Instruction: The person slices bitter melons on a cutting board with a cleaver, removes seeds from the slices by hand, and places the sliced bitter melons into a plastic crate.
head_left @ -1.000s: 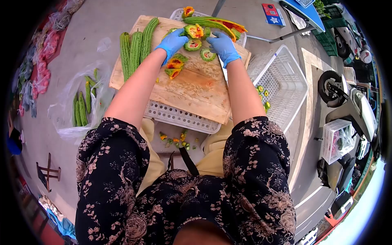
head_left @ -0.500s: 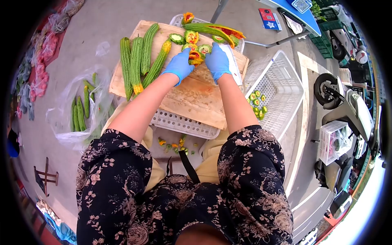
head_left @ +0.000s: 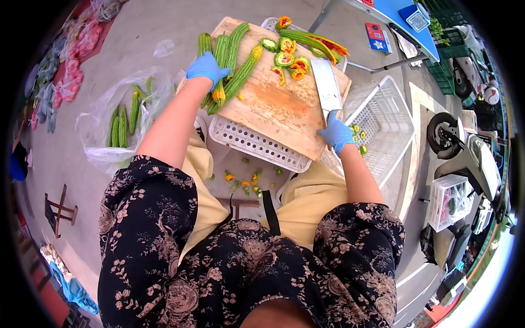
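Note:
My left hand [head_left: 206, 69], in a blue glove, is closed over a long bitter gourd [head_left: 204, 42] at the board's left edge. More green bitter gourds [head_left: 237, 53] lie beside it, some yellow at the tip. At the board's right side my gloved right hand [head_left: 336, 133] grips the handle of a cleaver [head_left: 326, 85], whose broad blade lies flat on the wooden cutting board [head_left: 273, 117]. Cut gourd pieces [head_left: 284, 58] with orange-red insides sit near the far edge. A split ripe gourd [head_left: 306, 38] lies behind them.
Under the board stands a white perforated crate [head_left: 257, 145]. To the right, another white crate [head_left: 388, 128] holds gourd slices [head_left: 356, 129]. A plastic bag with gourds [head_left: 123, 123] lies left on the floor. Scraps [head_left: 254, 179] are scattered between my legs. A blue table [head_left: 421, 41] stands far right.
My hands have parted from the cut pieces at the board's far side. The left has moved onto the whole gourds; the right has taken hold of the cleaver. The view has shifted slightly.

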Available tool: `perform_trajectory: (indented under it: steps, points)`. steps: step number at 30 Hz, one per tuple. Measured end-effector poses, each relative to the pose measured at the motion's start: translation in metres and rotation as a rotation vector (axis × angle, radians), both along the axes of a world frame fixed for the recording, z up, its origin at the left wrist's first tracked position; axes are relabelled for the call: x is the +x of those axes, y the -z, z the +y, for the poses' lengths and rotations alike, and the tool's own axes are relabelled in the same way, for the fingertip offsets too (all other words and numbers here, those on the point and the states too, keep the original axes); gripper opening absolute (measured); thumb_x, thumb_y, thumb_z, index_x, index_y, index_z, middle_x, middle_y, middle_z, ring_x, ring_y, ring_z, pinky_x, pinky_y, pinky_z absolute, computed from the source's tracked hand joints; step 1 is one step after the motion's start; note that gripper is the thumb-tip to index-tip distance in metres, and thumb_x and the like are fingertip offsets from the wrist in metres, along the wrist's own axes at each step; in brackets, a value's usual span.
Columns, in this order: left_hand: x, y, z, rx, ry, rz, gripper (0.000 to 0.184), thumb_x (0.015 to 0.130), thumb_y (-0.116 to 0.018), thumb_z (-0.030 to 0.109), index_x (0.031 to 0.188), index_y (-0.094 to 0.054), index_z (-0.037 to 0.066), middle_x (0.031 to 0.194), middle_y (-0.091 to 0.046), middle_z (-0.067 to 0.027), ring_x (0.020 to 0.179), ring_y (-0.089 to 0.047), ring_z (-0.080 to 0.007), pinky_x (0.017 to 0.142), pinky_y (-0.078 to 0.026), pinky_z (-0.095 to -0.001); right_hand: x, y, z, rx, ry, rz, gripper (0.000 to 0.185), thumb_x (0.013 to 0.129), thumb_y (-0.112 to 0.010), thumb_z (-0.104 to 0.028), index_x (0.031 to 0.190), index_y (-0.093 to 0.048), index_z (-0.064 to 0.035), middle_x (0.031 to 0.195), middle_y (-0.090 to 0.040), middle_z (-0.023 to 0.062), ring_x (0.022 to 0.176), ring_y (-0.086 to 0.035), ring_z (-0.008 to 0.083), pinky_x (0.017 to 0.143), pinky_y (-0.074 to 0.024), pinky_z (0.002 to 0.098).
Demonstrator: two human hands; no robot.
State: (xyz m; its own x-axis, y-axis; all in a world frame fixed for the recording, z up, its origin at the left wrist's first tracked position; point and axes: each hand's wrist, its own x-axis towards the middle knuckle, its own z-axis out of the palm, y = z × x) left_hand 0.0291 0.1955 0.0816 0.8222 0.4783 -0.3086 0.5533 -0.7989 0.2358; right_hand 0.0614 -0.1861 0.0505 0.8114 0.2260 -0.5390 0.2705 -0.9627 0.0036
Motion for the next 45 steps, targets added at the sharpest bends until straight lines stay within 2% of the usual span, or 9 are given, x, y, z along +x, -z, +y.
perform_trajectory:
  steps: [5, 7, 13, 15, 19, 26, 29, 38, 45]
  points:
    - [0.0, 0.026, 0.005, -0.104, -0.06, -0.061, 0.062, 0.074, -0.069, 0.043, 0.114, -0.051, -0.002, 0.106, -0.062, -0.023, 0.097, -0.061, -0.0352, 0.083, -0.049, -0.0425, -0.004, 0.018, -0.006, 0.146, 0.095, -0.077, 0.074, 0.073, -0.061, -0.021, 0.133, -0.024, 0.0056, 0.1, -0.062, 0.0274, 0.094, -0.062, 0.0387, 0.079, -0.0495, 0.043]
    - [-0.006, 0.024, 0.014, -0.263, -0.065, -0.092, 0.061, 0.077, -0.066, 0.043, 0.115, -0.05, -0.002, 0.102, -0.063, -0.0218, 0.092, -0.063, -0.033, 0.082, -0.049, -0.0411, -0.017, -0.003, 0.005, 0.283, 0.245, -0.084, 0.054, 0.072, -0.057, -0.02, 0.118, -0.045, 0.005, 0.095, -0.063, 0.0278, 0.093, -0.061, 0.0402, 0.08, -0.0486, 0.0443]
    - [-0.01, 0.006, -0.009, -1.229, -0.336, -0.4, 0.038, 0.086, -0.062, 0.026, 0.115, -0.052, 0.003, 0.098, -0.06, -0.0109, 0.086, -0.061, -0.0209, 0.078, -0.053, -0.0336, -0.018, 0.014, -0.003, 0.597, 0.504, -0.309, 0.043, 0.071, -0.059, -0.028, 0.097, -0.058, 0.0054, 0.087, -0.063, 0.0277, 0.084, -0.062, 0.0411, 0.077, -0.0486, 0.0433]
    - [-0.014, -0.011, -0.027, -1.445, -0.349, -0.496, 0.034, 0.084, -0.065, 0.017, 0.113, -0.051, 0.005, 0.104, -0.058, -0.0113, 0.095, -0.06, -0.0236, 0.083, -0.053, -0.0367, -0.046, -0.023, 0.006, 1.193, 0.786, -0.008, 0.023, 0.077, -0.061, -0.022, 0.084, -0.056, -0.0011, 0.06, -0.055, 0.0102, 0.049, -0.055, 0.0195, 0.047, -0.0452, 0.0317]
    - [-0.025, -0.024, -0.074, -1.816, -0.414, -0.627, 0.032, 0.083, -0.066, 0.007, 0.111, -0.05, 0.004, 0.107, -0.057, -0.0121, 0.102, -0.057, -0.0249, 0.09, -0.051, -0.0389, -0.096, -0.082, 0.018, 1.606, 0.788, 0.118, 0.027, 0.085, -0.063, -0.023, 0.09, -0.052, 0.0007, 0.057, -0.049, 0.0045, 0.044, -0.048, 0.0118, 0.039, -0.0399, 0.0261]
    - [-0.086, -0.03, -0.141, -1.903, -0.68, -0.581, 0.031, 0.084, -0.064, 0.007, 0.112, -0.053, 0.0, 0.109, -0.054, -0.0133, 0.1, -0.056, -0.0244, 0.082, -0.055, -0.0374, -0.141, -0.1, 0.008, 1.345, 0.516, -0.431, 0.027, 0.088, -0.06, -0.027, 0.082, -0.059, -0.0007, 0.057, -0.05, 0.0027, 0.048, -0.043, 0.0089, 0.046, -0.0378, 0.0278]
    - [-0.133, -0.032, -0.144, -1.877, -0.859, -0.661, 0.029, 0.084, -0.065, 0.01, 0.11, -0.056, 0.002, 0.109, -0.057, -0.0141, 0.103, -0.056, -0.0266, 0.083, -0.054, -0.0369, -0.194, -0.096, 0.024, 1.446, 0.452, -0.407, 0.024, 0.089, -0.058, -0.024, 0.083, -0.058, -0.0001, 0.053, -0.047, 0.0052, 0.049, -0.045, 0.0083, 0.046, -0.0382, 0.0289]
    - [-0.25, -0.033, -0.111, -1.906, -1.02, -0.822, 0.026, 0.087, -0.062, 0.012, 0.109, -0.056, 0.001, 0.105, -0.06, -0.0161, 0.097, -0.06, -0.0276, 0.083, -0.055, -0.0359, -0.286, -0.089, 0.076, 1.185, 0.193, -0.267, 0.018, 0.084, -0.061, -0.021, 0.083, -0.054, -0.0042, 0.058, -0.057, 0.016, 0.057, -0.058, 0.0368, 0.052, -0.0457, 0.0411]
    - [-0.304, -0.051, -0.106, -1.826, -1.096, -0.937, 0.023, 0.087, -0.062, 0.011, 0.107, -0.057, 0.001, 0.108, -0.059, -0.014, 0.099, -0.058, -0.0276, 0.084, -0.055, -0.036, -0.316, -0.074, 0.1, 1.196, 0.121, -0.261, 0.018, 0.084, -0.059, -0.022, 0.084, -0.054, -0.0042, 0.066, -0.06, 0.0195, 0.064, -0.06, 0.0399, 0.056, -0.0474, 0.0444]
